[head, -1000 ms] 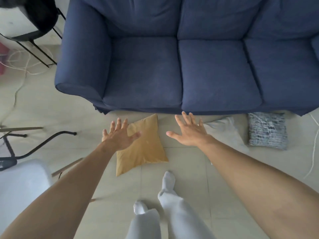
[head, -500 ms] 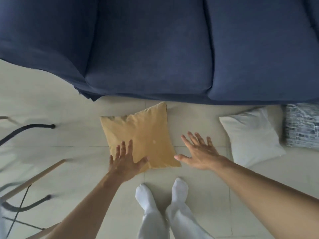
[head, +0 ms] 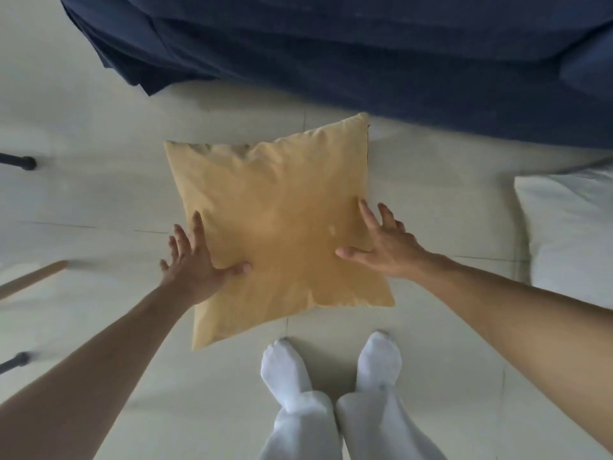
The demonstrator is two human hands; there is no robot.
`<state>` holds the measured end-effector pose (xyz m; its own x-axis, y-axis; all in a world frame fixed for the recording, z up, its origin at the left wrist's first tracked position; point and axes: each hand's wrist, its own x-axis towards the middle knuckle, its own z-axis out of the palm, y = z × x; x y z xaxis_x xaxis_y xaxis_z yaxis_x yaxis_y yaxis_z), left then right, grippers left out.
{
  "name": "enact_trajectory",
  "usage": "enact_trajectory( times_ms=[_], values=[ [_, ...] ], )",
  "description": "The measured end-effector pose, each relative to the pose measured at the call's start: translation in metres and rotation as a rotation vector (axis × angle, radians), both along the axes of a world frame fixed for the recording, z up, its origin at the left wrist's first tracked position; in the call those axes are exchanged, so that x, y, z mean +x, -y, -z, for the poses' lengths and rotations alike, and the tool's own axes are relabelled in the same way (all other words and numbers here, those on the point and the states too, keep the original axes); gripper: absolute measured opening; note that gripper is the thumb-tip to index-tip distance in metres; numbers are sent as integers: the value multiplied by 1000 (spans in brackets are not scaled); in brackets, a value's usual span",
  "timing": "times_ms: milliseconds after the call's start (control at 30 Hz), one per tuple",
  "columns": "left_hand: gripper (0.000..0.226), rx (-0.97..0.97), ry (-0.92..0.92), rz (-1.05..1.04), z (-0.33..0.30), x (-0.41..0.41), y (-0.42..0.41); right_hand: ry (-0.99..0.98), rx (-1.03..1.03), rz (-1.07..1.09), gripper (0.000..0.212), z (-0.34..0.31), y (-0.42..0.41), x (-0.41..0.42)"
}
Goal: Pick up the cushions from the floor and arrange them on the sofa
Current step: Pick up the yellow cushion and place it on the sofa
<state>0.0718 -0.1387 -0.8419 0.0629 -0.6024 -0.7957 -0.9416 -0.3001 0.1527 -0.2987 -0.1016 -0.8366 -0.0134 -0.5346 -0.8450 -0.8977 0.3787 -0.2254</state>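
A mustard-yellow cushion lies flat on the pale tiled floor just in front of the dark blue sofa. My left hand is at the cushion's left edge, fingers spread, thumb resting on the fabric. My right hand is at its right edge, fingers spread, thumb on top. Neither hand has closed around it. A white cushion lies on the floor at the right, cut off by the frame edge.
My feet in white socks stand right behind the yellow cushion. Black metal leg ends and a wooden rod stick in from the left. The sofa's front skirt fills the top.
I have bent lower and the view closed in on the yellow cushion. Both hands moved from hovering near its lower edge to its two sides, thumbs now on the fabric.
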Motion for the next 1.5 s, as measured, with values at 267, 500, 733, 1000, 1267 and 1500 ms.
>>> enact_trajectory(
  times_ms=[267, 500, 733, 1000, 1267, 1500],
  values=[
    [172, 81, -380, -292, 43, 16, 2, 300, 9, 272, 142, 45, 21, 9],
    [153, -18, -475, -269, -8, 3, -25, 413, -56, 324, 141, 5, -3, 19],
    [144, 9, -452, -194, -95, -15, -58, 409, -24, 408, 139, -71, -60, 10],
    [139, 29, -416, -170, -223, -47, -76, 397, -54, 431, 138, -187, -96, -22],
    [136, -13, -423, -200, -324, -100, -76, 378, -85, 471, 137, -291, -109, -71],
    [137, -117, -458, -200, -382, -142, -52, 430, -190, 493, 134, -351, -95, -110]
  ],
)
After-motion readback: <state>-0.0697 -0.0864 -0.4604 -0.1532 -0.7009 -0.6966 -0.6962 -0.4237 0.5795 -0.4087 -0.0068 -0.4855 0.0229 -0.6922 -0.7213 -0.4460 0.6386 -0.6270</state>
